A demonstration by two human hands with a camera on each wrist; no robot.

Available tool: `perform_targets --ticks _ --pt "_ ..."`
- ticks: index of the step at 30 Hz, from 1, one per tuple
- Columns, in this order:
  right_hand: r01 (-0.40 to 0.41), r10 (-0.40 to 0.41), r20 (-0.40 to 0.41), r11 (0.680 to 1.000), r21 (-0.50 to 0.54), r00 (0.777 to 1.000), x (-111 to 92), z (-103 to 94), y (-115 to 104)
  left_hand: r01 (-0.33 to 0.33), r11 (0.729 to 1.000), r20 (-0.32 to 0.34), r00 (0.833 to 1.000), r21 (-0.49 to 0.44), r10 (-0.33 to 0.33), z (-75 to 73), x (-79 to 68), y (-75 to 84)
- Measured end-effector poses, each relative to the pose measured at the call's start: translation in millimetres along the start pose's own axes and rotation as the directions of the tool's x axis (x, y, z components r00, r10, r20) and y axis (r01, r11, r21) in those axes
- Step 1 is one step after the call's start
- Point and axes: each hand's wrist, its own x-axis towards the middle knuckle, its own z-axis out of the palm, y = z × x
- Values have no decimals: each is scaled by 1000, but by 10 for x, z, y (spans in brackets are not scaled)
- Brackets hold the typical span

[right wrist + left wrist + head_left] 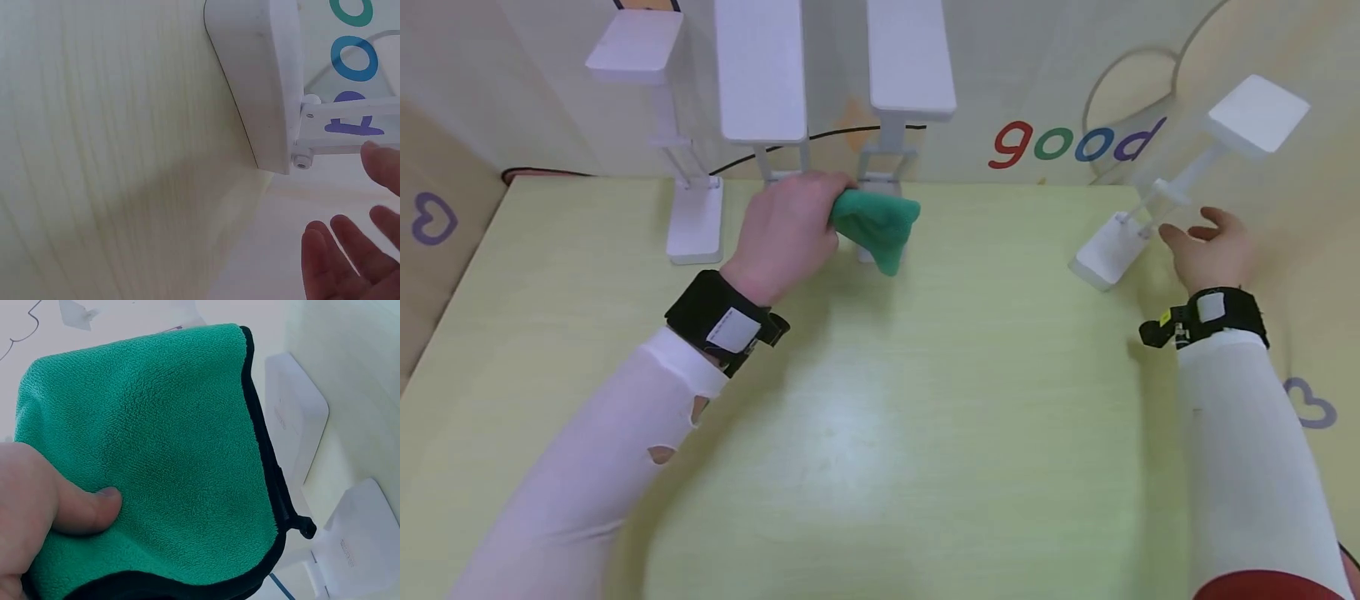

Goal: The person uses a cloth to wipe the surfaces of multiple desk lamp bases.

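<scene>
My left hand (793, 229) grips a green cloth (876, 221) above the table's back part. In the left wrist view the cloth (162, 444) is folded, with fleecy fabric and black edging, and the thumb (87, 506) presses on its face. Behind the cloth stands a white folding phone stand (913, 58), its base partly hidden. My right hand (1217, 250) is at the table's right edge, beside another white phone stand (1108, 250). Its fingers are loosely bent and hold nothing. The thumb (382, 165) is close to that stand's arm; whether they touch I cannot tell.
Two more white phone stands, one at the left (695, 221) and one behind my left hand (762, 71), line the back edge. The pale wood-grain table (925, 417) meets printed walls, with coloured "good" lettering (1075, 143) at the back. A black cord (542, 172) lies at the back left.
</scene>
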Motion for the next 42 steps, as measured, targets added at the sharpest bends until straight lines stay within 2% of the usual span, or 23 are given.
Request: perform_targets --ticks 5,14,19,22,25,32,37,42 --pt "72 -72 0 996 -50 997 58 77 -86 11 1000 3 1000 4 -11 -5 -12 9" --pt "107 -107 -5 994 -26 994 72 204 -172 35 999 2 999 25 -36 -20 -34 -11" --pt "163 -163 4 985 -48 987 38 316 -284 28 1000 10 1000 14 -28 -22 -48 12" --pt "252 -251 18 963 -95 968 -17 448 -428 24 1000 18 1000 7 -24 -11 -50 18" --pt "321 -318 50 944 -79 947 -81 643 -608 19 1000 25 1000 14 -19 7 -51 15" --pt "489 -476 137 867 -96 869 -349 1129 -1032 -22 999 47 999 37 21 61 -67 38" --pt "535 -511 194 840 -94 837 -565 1386 -1274 -29 999 61 998 23 27 94 -82 39" --pt "559 -529 224 823 -103 819 -667 1476 -1401 -27 999 73 997 35 24 143 -69 39"
